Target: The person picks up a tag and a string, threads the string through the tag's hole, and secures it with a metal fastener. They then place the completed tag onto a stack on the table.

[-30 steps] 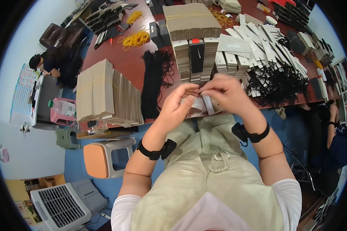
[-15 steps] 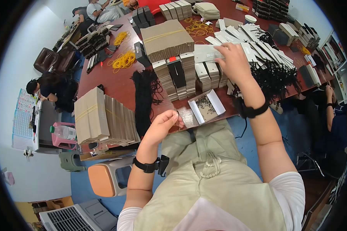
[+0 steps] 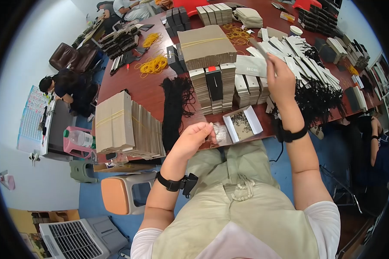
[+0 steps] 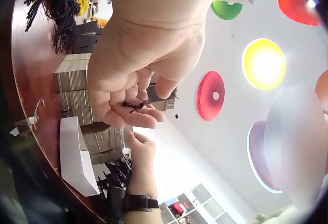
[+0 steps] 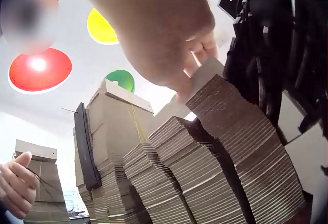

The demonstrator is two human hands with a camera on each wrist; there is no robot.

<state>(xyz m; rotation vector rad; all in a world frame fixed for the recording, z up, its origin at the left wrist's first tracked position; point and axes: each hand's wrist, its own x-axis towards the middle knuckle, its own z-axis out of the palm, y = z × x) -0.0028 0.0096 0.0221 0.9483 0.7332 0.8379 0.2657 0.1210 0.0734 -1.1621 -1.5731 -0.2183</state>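
My left hand (image 3: pixel 194 139) is beside the small white box (image 3: pixel 246 136) at the table's front edge. Its curled fingers hold a few thin black strings (image 4: pixel 136 105), seen against the fingers in the left wrist view. Small dark wire-like pieces lie in the box. My right hand (image 3: pixel 282 80), raised over the right-hand stacks, pinches a long grey-beige card tag (image 3: pixel 258 47) that tilts up and away. Below it are white-topped stacks of tags (image 3: pixel 242 88) and a loose white tag printed "ORIGINALS" (image 3: pixel 248 65).
A tall banded stack of cardboard tags (image 3: pixel 207 43) stands mid-table, with another banded stack (image 3: pixel 114 121) at the left. A bundle of black strings (image 3: pixel 173 112) lies between them. White tags with black strings (image 3: pixel 309 93) spread to the right. Yellow rubber bands (image 3: pixel 153 64) lie further back.
My hands were together above the white box, then parted. The right hand reached to the white tags and now lifts a tag. The left hand lowered beside the box and stays there.
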